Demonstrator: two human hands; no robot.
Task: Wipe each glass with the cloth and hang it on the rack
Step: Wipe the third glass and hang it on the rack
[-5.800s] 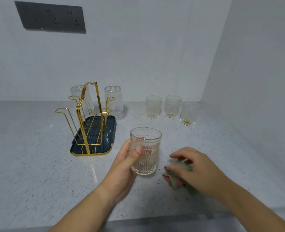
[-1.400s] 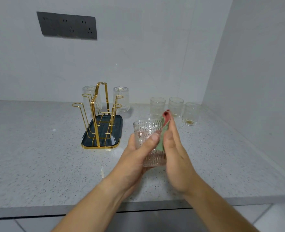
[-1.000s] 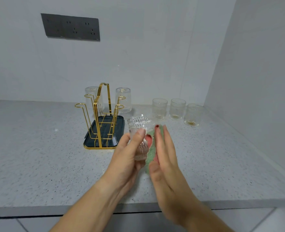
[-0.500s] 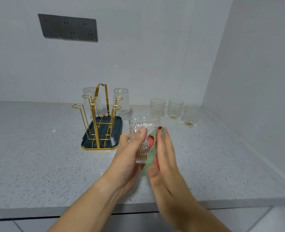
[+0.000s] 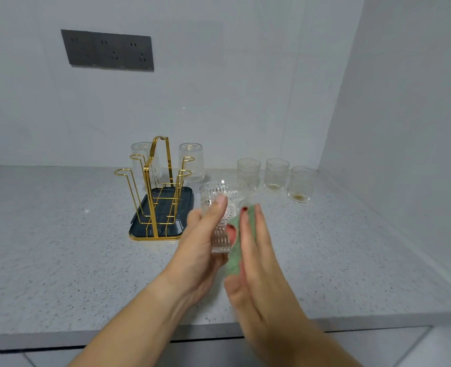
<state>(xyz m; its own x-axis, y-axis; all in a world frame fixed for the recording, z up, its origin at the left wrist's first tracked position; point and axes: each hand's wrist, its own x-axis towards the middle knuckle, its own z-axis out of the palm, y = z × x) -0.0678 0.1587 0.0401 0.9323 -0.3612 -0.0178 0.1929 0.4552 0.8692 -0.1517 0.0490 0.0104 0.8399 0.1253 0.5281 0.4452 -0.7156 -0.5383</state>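
My left hand (image 5: 202, 239) grips a ribbed clear glass (image 5: 219, 223) above the counter, thumb across its side. My right hand (image 5: 256, 260) presses a green and red cloth (image 5: 235, 250) flat against the glass's right side with straight fingers. The gold wire rack (image 5: 155, 192) stands on a dark tray (image 5: 139, 229) to the left. Two glasses hang upside down on its far pegs, one on the left (image 5: 145, 160) and one on the right (image 5: 191, 161). Three more glasses stand upright at the back right: (image 5: 248, 172), (image 5: 276, 174), (image 5: 300, 184).
The speckled grey counter (image 5: 60, 247) ends at a front edge near the bottom of the view. A white wall closes the right side. A dark socket panel (image 5: 107, 50) is on the back wall.
My left hand lifted the glass from the counter, and my right hand picked up the cloth and pressed it to the glass. In the last second the hands have barely shifted.
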